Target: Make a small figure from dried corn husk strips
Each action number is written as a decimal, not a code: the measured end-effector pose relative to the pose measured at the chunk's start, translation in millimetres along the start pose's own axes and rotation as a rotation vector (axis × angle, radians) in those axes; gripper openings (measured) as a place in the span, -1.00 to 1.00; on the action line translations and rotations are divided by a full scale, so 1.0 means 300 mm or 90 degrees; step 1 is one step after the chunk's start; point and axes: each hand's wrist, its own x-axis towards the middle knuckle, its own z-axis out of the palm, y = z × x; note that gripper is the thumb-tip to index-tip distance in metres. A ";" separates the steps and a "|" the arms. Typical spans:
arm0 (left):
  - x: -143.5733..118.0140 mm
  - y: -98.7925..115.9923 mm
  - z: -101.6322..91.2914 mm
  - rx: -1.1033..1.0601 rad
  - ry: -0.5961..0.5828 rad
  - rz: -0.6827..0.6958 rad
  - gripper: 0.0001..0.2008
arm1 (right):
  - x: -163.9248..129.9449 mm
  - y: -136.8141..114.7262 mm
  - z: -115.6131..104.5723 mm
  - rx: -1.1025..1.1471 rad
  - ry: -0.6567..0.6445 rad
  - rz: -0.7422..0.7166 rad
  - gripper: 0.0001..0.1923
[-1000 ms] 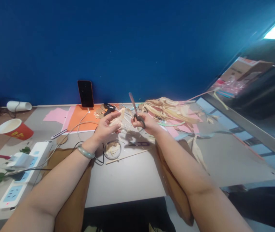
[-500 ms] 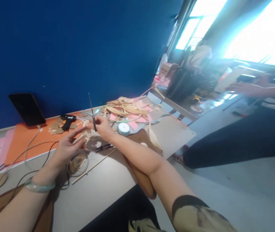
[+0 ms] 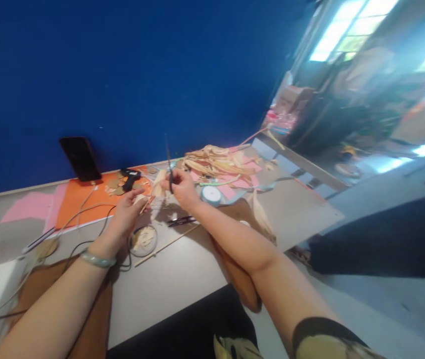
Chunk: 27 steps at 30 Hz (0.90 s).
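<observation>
My right hand (image 3: pixel 184 189) is closed around a slim dark-handled tool (image 3: pixel 170 172), its thin pointed end standing upright; its exact kind is unclear. Beside those fingers is a pale strip of dried husk (image 3: pixel 157 185). To the left, my left hand (image 3: pixel 130 209) has curled fingers, with a small pale piece of husk (image 3: pixel 139 198) between thumb and forefinger, partly hidden. A heap of dried husks (image 3: pixel 218 164) lies on pink paper beyond my right hand. Close to my right wrist is a white-and-blue ribbon spool (image 3: pixel 211 195). Below the hands lies a black-handled tool (image 3: pixel 181 221).
A phone (image 3: pixel 80 158) leans on the blue wall (image 3: pixel 141 75). A black glue gun (image 3: pixel 129 178) rests on orange paper (image 3: pixel 74 202), with cables nearby. A round container (image 3: pixel 144 240) holds pale scraps beside a thin stick (image 3: pixel 167 245). Another person's dark-clothed leg (image 3: pixel 380 239) is at right.
The view has swung left, so the table things sit further right. My hands have moved apart, the left away from the husk by my right fingers. The upright tool remains in my right hand.
</observation>
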 end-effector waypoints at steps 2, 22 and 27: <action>0.007 0.000 0.000 -0.047 0.002 -0.020 -0.52 | -0.001 0.005 0.001 0.025 0.006 0.020 -0.68; 0.012 0.038 -0.013 -0.178 -0.088 -0.112 -0.41 | -0.054 0.005 0.043 -0.218 -0.143 0.016 -0.70; 0.001 0.060 -0.011 -0.175 -0.145 -0.134 -0.39 | -0.049 0.029 0.038 -0.258 -0.171 0.004 -0.74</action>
